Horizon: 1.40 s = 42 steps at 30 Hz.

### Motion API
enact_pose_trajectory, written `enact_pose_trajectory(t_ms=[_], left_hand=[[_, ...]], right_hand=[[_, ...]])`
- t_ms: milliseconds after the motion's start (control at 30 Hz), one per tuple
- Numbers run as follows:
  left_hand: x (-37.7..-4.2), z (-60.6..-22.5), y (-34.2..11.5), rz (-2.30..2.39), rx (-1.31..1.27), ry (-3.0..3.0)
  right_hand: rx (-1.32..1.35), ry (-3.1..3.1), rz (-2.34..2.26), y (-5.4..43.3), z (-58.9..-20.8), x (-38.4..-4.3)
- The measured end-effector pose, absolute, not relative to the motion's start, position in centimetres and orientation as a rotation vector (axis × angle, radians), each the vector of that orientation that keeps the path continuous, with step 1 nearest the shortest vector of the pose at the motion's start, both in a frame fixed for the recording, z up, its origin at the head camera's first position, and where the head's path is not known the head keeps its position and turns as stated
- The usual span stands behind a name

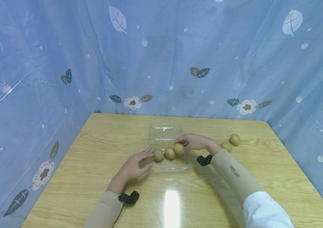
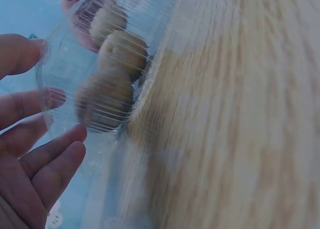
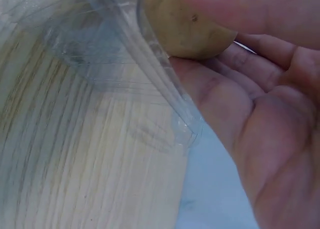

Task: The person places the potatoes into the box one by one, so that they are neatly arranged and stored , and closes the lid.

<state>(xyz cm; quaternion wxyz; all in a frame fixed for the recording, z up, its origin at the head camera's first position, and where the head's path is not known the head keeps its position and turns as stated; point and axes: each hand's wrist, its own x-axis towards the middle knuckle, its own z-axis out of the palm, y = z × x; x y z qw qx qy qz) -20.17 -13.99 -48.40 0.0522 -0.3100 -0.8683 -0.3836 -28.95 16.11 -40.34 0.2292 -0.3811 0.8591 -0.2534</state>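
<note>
A clear plastic clamshell box (image 1: 170, 167) lies with its lid (image 1: 164, 131) folded back on the wooden table. In a row in its tray are round, yellow-brown potatoes: a left one (image 1: 158, 154) and a middle one (image 1: 170, 153). My right hand (image 1: 192, 141) pinches a third potato (image 1: 179, 148) between thumb and fingers at the tray's right end; the right wrist view shows this potato (image 3: 185, 26) close beside the plastic rim. At the left side, my left hand (image 1: 135, 164) spreads its fingers and thumb, with fingertips (image 2: 77, 134) against the box wall.
To the right, partly behind the right forearm, lies a loose potato (image 1: 226, 146), with another potato (image 1: 235, 139) beyond it. A blue patterned curtain (image 1: 172, 63) hangs along the table's back and sides. Each wrist wears a black camera mount (image 1: 129, 197).
</note>
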Motion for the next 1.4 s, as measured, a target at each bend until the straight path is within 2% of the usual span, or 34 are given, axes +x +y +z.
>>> enact_pose_trajectory(t_ms=[467,800,1400], left_hand=[[-20.2,-48.5,-14.0,-1.152,-0.946,-2.629],[-20.0,-48.6,-13.8,-1.153,-0.919,-2.675],[-20.0,-48.5,-13.8,-1.146,-0.925,-2.665]], right_hand=[[-1.046,2.361,-0.526,15.4,-39.8,-29.2],[-1.137,2.363,-0.416,15.0,-39.6,-29.2],[-1.021,2.328,-0.266,13.8,-38.7,-29.9]])
